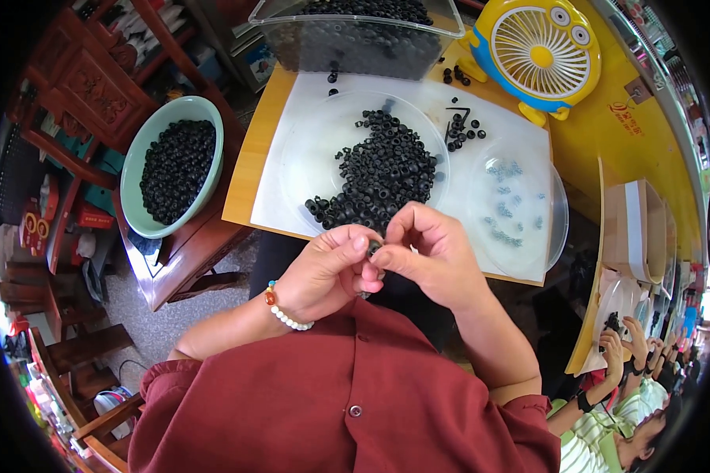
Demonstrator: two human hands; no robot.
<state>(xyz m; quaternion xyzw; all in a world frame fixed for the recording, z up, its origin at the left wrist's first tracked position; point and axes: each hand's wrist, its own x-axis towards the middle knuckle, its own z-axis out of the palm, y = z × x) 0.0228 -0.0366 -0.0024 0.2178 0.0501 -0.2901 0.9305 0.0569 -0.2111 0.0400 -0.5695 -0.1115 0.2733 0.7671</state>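
In the head view, both hands meet just above the person's red shirt (355,410). The left hand (327,272) and the right hand (430,252) pinch one small black ring (375,247) between their fingertips; only a dark sliver of it shows, the rest hidden by thumbs and forefingers. It looks round, matte black and hollow, like the loose ones ahead. A bead bracelet (285,311) circles the left wrist.

Just beyond the fingertips a heap of black rings (383,173) lies in a clear shallow dish (308,150) on a white sheet (272,197). Beyond and to the right of the right hand, a second clear dish (556,213) holds small pale metal pieces (505,205). Farther ahead stands a clear bin (355,43) of more black rings, and to its right a yellow and blue desk fan (540,51). Well off to the left of the left hand sits a green bowl (138,158) filled with black rings. Low on the right, another person's hands (627,335) work at a neighbouring table.
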